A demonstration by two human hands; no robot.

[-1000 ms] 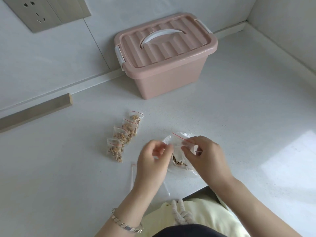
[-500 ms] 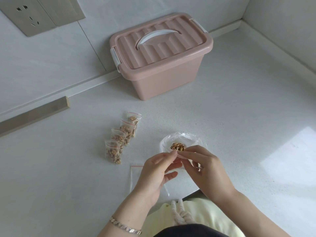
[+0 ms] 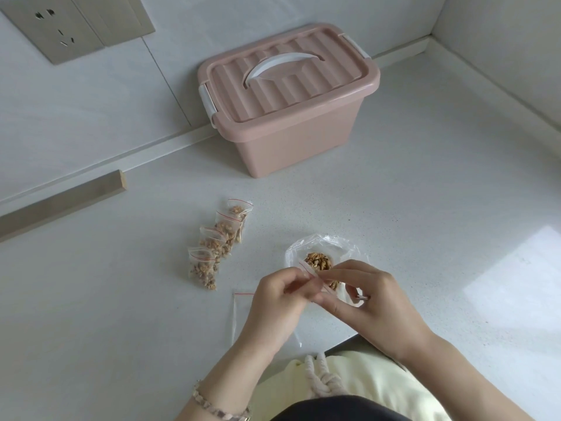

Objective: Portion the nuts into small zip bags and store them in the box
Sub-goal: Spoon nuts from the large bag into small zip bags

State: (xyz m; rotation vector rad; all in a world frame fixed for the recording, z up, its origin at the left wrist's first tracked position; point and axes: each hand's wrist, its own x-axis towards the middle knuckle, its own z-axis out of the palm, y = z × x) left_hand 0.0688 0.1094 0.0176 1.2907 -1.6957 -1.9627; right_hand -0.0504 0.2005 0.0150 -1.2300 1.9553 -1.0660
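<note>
My left hand (image 3: 277, 302) and my right hand (image 3: 368, 302) pinch a small clear zip bag (image 3: 312, 275) with a red strip between their fingertips, just above the counter's front edge. Right behind it a large open clear bag (image 3: 340, 243) holds a heap of nuts (image 3: 318, 260). Several filled small zip bags (image 3: 217, 241) lie in a row to the left. The pink box (image 3: 288, 117) with a white handle stands at the back, its lid closed and latched.
An empty clear zip bag (image 3: 243, 314) lies flat on the white counter (image 3: 425, 208) under my left wrist. A wooden strip (image 3: 63, 202) runs along the left wall below a socket (image 3: 57, 28). Walls close the back and right.
Both hands pulled back from the large nut bag toward me, came together on a small zip bag, and now hold its red-striped top up between them.
</note>
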